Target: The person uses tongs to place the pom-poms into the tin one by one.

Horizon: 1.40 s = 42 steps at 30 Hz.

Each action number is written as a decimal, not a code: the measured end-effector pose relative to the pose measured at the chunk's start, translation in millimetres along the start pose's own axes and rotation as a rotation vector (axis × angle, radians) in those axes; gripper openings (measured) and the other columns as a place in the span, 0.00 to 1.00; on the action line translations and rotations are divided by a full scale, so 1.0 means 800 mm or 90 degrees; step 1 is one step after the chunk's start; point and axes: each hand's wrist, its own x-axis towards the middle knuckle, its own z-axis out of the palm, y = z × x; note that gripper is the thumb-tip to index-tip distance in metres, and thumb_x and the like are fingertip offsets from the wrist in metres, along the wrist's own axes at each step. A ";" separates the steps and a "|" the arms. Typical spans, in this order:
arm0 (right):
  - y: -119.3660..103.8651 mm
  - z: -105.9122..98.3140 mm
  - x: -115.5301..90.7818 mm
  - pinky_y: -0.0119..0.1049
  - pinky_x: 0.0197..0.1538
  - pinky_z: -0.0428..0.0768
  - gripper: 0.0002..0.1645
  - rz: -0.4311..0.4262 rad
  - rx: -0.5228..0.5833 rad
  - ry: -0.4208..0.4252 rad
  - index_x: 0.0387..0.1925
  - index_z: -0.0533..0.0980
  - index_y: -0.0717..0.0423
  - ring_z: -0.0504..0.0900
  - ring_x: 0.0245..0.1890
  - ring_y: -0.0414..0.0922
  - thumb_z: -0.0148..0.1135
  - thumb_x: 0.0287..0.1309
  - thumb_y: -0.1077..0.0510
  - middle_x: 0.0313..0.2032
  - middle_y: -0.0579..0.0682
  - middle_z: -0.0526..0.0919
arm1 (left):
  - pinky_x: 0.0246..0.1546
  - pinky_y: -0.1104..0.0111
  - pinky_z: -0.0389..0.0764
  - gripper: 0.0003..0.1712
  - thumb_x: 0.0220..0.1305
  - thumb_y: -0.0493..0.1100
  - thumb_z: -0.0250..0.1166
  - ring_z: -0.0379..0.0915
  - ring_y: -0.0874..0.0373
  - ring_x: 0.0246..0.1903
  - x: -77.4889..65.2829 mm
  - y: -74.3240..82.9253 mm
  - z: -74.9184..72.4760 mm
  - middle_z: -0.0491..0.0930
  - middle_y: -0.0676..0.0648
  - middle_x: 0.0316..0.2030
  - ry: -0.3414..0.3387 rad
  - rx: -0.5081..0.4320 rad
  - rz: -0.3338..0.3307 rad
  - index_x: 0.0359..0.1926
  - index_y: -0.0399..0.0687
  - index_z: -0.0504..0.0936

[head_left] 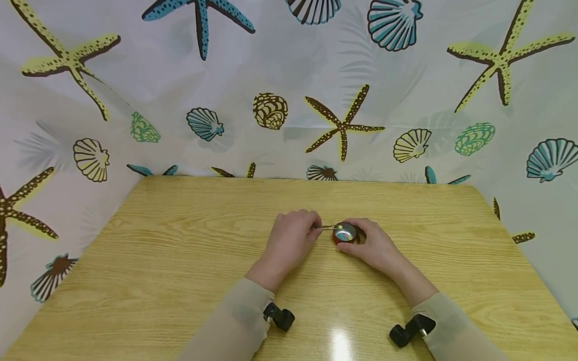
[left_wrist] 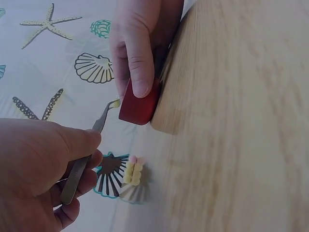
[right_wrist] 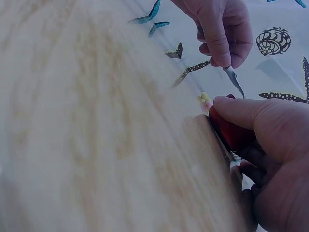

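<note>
Tweezers (left_wrist: 77, 175) — bent metal, red container (left_wrist: 137, 109) — smooth, round

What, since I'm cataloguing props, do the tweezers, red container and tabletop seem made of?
Tweezers: probably metal, satin, from grey sheen. Red container: likely coated metal; its inside gleams silvery. Tabletop: wood or wood-look laminate, glossy, showing grain and reflected light.

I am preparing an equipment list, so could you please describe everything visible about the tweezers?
The tweezers are slim, grey, smooth and apparently metal, with narrow, bent tips. The left hand pinches them near the middle, the tips pointing toward the red container. A small yellow piece shows at the tips; how firmly they grip it, I cannot tell.
</note>
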 end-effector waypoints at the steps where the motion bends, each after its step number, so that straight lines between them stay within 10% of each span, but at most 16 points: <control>1: 0.000 0.000 0.000 0.63 0.75 0.68 0.38 0.000 0.000 -0.001 0.73 0.77 0.56 0.75 0.71 0.61 0.80 0.69 0.47 0.67 0.60 0.80 | 0.47 0.53 0.76 0.03 0.77 0.46 0.74 0.83 0.54 0.40 0.000 0.000 0.001 0.88 0.53 0.39 -0.002 0.003 -0.001 0.45 0.54 0.89; 42: 0.000 0.000 0.000 0.63 0.76 0.68 0.39 0.005 0.006 -0.007 0.74 0.76 0.58 0.74 0.72 0.62 0.80 0.69 0.47 0.69 0.62 0.79 | 0.52 0.47 0.80 0.03 0.77 0.43 0.74 0.86 0.51 0.41 -0.002 -0.037 -0.017 0.89 0.51 0.40 0.047 0.007 -0.062 0.45 0.51 0.90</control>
